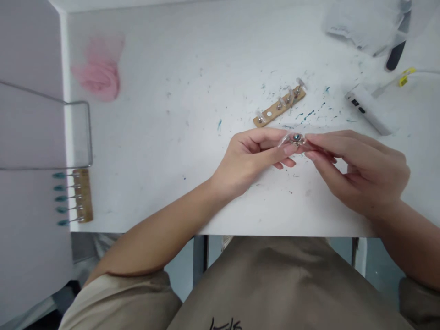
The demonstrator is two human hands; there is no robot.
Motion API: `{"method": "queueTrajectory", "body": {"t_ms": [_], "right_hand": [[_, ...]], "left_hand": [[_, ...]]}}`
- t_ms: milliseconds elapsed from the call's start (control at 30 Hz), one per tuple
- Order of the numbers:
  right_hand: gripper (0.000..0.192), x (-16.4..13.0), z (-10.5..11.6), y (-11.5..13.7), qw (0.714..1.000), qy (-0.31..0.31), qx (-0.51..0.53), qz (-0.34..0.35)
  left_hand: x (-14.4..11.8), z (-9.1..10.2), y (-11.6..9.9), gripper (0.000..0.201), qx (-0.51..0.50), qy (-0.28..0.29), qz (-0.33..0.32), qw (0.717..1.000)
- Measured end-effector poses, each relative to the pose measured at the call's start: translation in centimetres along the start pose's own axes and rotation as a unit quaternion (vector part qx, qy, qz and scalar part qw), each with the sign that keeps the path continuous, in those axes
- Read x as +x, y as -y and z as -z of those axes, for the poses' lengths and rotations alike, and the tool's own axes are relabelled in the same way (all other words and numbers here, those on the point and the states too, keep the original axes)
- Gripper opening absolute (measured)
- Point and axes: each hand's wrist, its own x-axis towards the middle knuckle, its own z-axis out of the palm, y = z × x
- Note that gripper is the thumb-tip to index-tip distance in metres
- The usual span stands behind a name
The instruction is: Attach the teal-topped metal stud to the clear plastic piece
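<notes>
- The left hand [254, 158] and the right hand [360, 169] meet above the white bench [172, 137], fingertips facing each other.
- Between them sits a small clear nail tip on a metal stud [294, 137]; it is pinched from the left by the left thumb and forefinger and from the right by the right fingers [318, 140], so both sets of fingers are narrowed onto it.
- The clear tip points toward the left hand and lies along its forefinger; the stud's round, bluish head faces up in the gap between the two hands.
- The piece is held just clear of the bench, near the front edge, right above a patch of teal flecks.
- Just beyond the hands lies a wooden strip [279, 108], set at a slant, carrying several more clear tips on studs.
- At the far left, a second wooden strip [84, 196] holds five teal-painted tips [59, 199] in a column, beside a wire frame [87, 137].
- A pink cloth [99, 75] lies at the back left.
- At the back right are a white flat device [369, 109], a crumpled white sheet [360, 25] and a dark-handled tool [395, 54].
</notes>
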Motion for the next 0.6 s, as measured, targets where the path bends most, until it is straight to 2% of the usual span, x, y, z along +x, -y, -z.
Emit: {"method": "queueTrajectory", "body": {"t_ms": [167,300,433,600], "right_hand": [[0.028,-0.41,-0.08,0.13,0.996,-0.018,-0.019,-0.089],[0.028,-0.4,-0.03,0.43,0.998,-0.02,-0.017,-0.049],[0.035,-0.1,0.16,0.81,0.998,-0.003,-0.044,-0.047],[0.035,-0.15,0.18,0.15,1.0,-0.011,-0.02,0.008]], "left_hand": [[-0.03,-0.13,-0.06,0.025,0.007,-0.004,-0.005,1.0],[0.01,-0.08,-0.09,0.028,0.02,-0.002,-0.001,1.0],[-0.02,0.02,-0.12,0.026,0.02,0.001,0.007,1.0],[0.05,0.12,-0.02,0.027,0.021,0.002,0.007,1.0]]}}
